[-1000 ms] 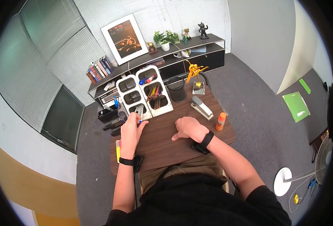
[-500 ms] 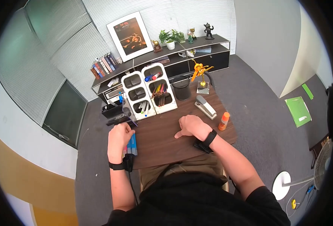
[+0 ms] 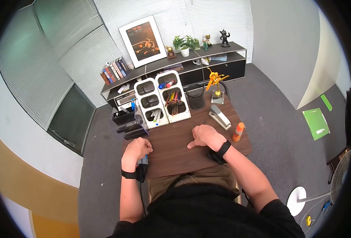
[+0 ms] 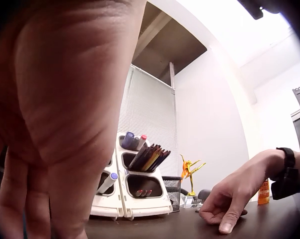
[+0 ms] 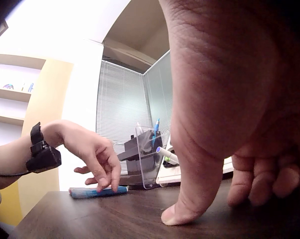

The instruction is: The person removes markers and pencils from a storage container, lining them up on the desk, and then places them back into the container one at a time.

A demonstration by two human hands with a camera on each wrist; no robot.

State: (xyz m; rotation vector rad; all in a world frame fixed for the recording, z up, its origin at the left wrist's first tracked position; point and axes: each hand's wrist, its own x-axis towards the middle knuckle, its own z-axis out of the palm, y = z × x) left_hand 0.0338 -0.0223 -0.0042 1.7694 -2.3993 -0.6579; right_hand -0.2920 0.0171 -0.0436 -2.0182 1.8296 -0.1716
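My left hand (image 3: pixel 136 150) is at the table's left side, over blue markers (image 3: pixel 144 160). In the right wrist view its fingers (image 5: pixel 101 180) hang bent down onto the blue markers (image 5: pixel 97 191), without a visible grip. My right hand (image 3: pixel 207 137) rests on the tabletop, thumb out and fingers loosely bent, holding nothing. Beyond the hands stands a white organizer (image 3: pixel 179 118). White markers (image 3: pixel 156 115) lean in its lower left compartment, coloured pencils (image 3: pixel 173 98) and brown pencils in the right column, blue and red markers at the upper right.
A black mesh cup (image 3: pixel 196 102), golden figurine (image 3: pixel 216 82), grey stapler (image 3: pixel 220 117) and orange glue bottle (image 3: pixel 238 132) stand at the right. A dark file holder (image 3: pixel 131 126) is left of the organizer. Behind is a low shelf (image 3: pixel 151 70).
My left hand has left the white markers in the organizer and come back to the blue markers at the table's left. My right hand stays on the table. The head view has shifted slightly.
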